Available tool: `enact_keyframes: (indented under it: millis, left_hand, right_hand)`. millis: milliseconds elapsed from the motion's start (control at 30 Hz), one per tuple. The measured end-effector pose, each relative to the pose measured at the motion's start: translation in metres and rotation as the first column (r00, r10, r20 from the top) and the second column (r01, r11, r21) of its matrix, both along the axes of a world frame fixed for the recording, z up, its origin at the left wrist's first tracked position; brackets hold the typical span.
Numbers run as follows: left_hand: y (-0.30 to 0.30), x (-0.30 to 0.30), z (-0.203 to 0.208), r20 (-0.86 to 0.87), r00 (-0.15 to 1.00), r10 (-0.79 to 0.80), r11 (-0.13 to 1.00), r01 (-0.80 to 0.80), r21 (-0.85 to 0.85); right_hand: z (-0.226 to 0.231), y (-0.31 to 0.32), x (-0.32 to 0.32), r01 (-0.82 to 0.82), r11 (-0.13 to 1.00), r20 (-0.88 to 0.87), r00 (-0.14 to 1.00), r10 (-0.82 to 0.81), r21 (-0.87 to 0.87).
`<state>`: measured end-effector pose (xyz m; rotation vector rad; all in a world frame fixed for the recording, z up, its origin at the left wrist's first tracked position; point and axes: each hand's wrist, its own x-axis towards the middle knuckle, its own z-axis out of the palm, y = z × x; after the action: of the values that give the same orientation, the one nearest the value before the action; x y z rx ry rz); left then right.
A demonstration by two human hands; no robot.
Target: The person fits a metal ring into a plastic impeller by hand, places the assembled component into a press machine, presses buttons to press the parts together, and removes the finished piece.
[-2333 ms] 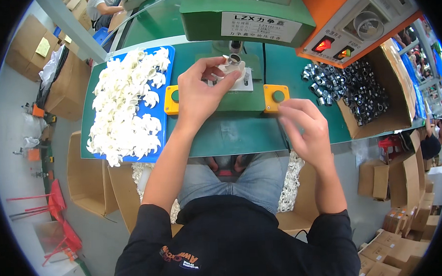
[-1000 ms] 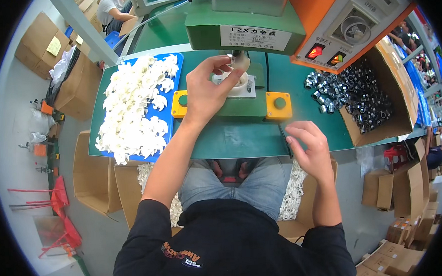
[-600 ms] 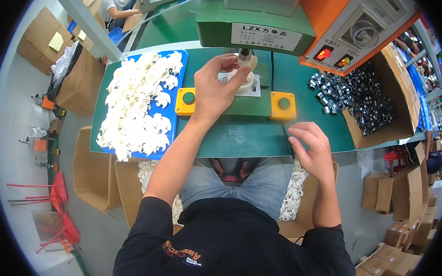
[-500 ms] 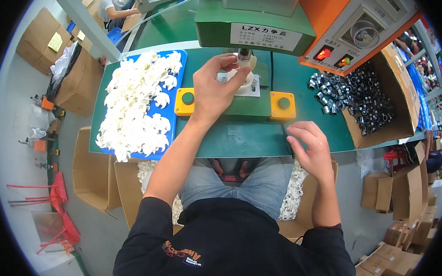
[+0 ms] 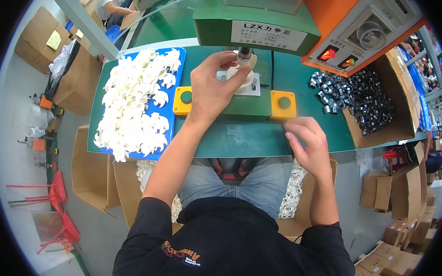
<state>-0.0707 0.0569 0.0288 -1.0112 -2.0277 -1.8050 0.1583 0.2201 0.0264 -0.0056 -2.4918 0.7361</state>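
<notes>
My left hand [image 5: 218, 86] reaches under the green press [image 5: 211, 27]. Its thumb and fingers close round a white plastic part [image 5: 242, 70] below the metal ram [image 5: 245, 53]; the fingers hide some of the part. Beneath it lies a pale plate on the green base of the press. My right hand [image 5: 310, 146] hovers by the table's front edge, fingers loosely bent and apart, with nothing visible in it. The nearest thing to it is the right yellow box with a green button [image 5: 283, 104]. A matching left button box [image 5: 183, 100] sits beside my left wrist.
A blue tray [image 5: 172, 110] heaped with curved white plastic parts [image 5: 130, 102] lies at left. An orange control unit [image 5: 324, 20] stands at right, near dark metal fittings [image 5: 372, 99] spilling from a cardboard box [image 5: 402, 100]. Cartons holding white parts flank my legs. Another person sits beyond.
My right hand has shifted slightly up, toward the right button box. My left hand keeps its hold on the white part under the ram.
</notes>
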Motion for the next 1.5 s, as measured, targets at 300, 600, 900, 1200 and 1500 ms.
enact_keyframes:
  millis: [300, 600, 900, 1200, 1500]
  left_hand:
    - [-0.091, 0.004, -0.005, -0.309, 0.935, 0.172, 0.872, -0.291, -0.393]
    - [-0.116, 0.02, -0.03, -0.533, 0.842, 0.082, 0.767, -0.395, -0.506]
    - [-0.139, 0.003, -0.019, -0.34, 0.94, 0.025, 0.842, -0.204, -0.5]
    - [-0.161, -0.038, -0.037, -0.424, 0.905, 0.042, 0.508, -0.385, -0.771]
    - [-0.158, -0.033, -0.022, -0.298, 0.938, 0.175, 0.547, -0.344, -0.763]
  right_hand:
    - [-0.023, 0.005, -0.022, 0.222, 0.959, -0.023, 0.975, -0.221, 0.178]
    - [-0.035, 0.001, -0.035, 0.249, 0.934, -0.062, 0.968, -0.241, 0.255]
    - [-0.03, -0.001, -0.034, 0.261, 0.929, -0.019, 0.964, -0.265, 0.261]
    - [-0.013, -0.02, -0.062, 0.222, 0.975, -0.127, 0.968, -0.218, 0.018]
    - [-0.008, -0.029, -0.099, 0.144, 0.977, -0.133, 0.977, -0.166, -0.156]
